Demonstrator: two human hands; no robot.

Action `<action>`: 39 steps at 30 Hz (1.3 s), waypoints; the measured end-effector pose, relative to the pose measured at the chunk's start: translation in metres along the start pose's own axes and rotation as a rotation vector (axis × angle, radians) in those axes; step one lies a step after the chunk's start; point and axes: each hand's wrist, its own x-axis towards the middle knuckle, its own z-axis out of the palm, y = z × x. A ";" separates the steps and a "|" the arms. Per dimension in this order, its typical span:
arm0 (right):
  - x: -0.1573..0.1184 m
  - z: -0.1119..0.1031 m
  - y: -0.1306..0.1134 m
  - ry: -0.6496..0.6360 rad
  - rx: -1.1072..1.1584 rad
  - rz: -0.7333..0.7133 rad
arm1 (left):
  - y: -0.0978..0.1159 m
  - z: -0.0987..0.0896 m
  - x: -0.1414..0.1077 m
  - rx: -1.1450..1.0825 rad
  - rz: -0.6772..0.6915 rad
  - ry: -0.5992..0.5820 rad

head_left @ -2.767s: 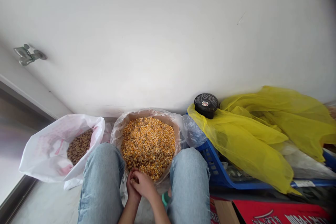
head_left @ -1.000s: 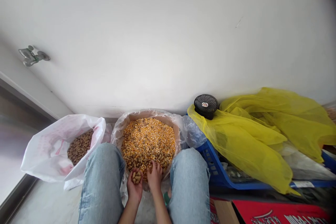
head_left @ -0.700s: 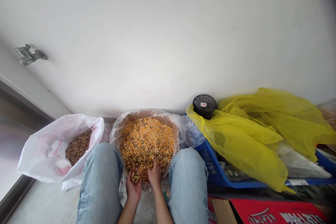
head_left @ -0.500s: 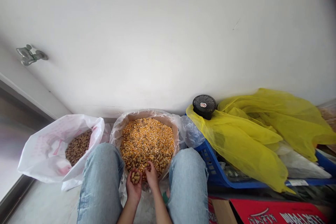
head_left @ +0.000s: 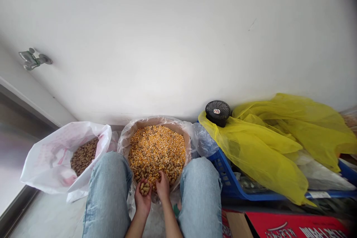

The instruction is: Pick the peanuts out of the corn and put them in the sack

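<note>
My left hand (head_left: 143,200) is cupped palm up around several unshelled peanuts (head_left: 144,188), at the near edge of a plastic-lined bag (head_left: 122,142). Yellow corn kernels (head_left: 156,143) fill that bag, with more peanuts (head_left: 169,171) lying over the near side. Close beside it, my right hand (head_left: 163,187) reaches down to the kernels with its fingers drawn together; whatever lies between the fingertips is too small to make out. Both hands are between the knees of the blue jeans (head_left: 110,193).
To the left stands a white plastic bag (head_left: 41,160) with peanuts (head_left: 84,156) inside. On the right a blue crate (head_left: 223,171) carries yellow mesh (head_left: 259,148) and a small black fan (head_left: 217,112). A red box (head_left: 295,225) sits below. A tap (head_left: 34,59) juts from the white wall (head_left: 156,44).
My right hand has shifted very slightly among the corn and peanuts. The left stays cupped with its peanuts, and the whole view has drifted slightly.
</note>
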 end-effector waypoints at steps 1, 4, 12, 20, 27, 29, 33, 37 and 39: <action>-0.001 -0.001 -0.001 -0.003 -0.001 -0.003 | 0.000 0.000 0.000 -0.008 -0.005 -0.002; -0.005 -0.005 -0.006 -0.016 -0.011 -0.010 | 0.000 0.000 0.000 -0.037 -0.014 -0.002; -0.010 -0.005 -0.012 -0.020 -0.043 -0.055 | -0.001 -0.003 0.004 -0.042 -0.007 -0.034; -0.010 0.002 -0.006 -0.092 0.072 -0.149 | 0.000 0.000 0.000 -0.033 -0.013 -0.008; -0.004 0.006 -0.001 -0.012 0.080 -0.100 | -0.001 0.001 0.000 -0.047 -0.023 -0.002; -0.001 0.006 0.000 0.013 0.118 -0.102 | -0.001 0.001 0.001 -0.020 -0.011 0.005; 0.001 0.007 0.002 0.052 0.142 -0.079 | -0.001 0.000 0.002 -0.020 0.008 -0.003; -0.001 0.009 0.003 0.060 0.139 -0.062 | -0.001 -0.001 0.001 -0.018 -0.003 -0.010; -0.002 0.010 0.003 0.063 0.141 -0.056 | -0.001 -0.001 0.001 -0.015 -0.001 -0.010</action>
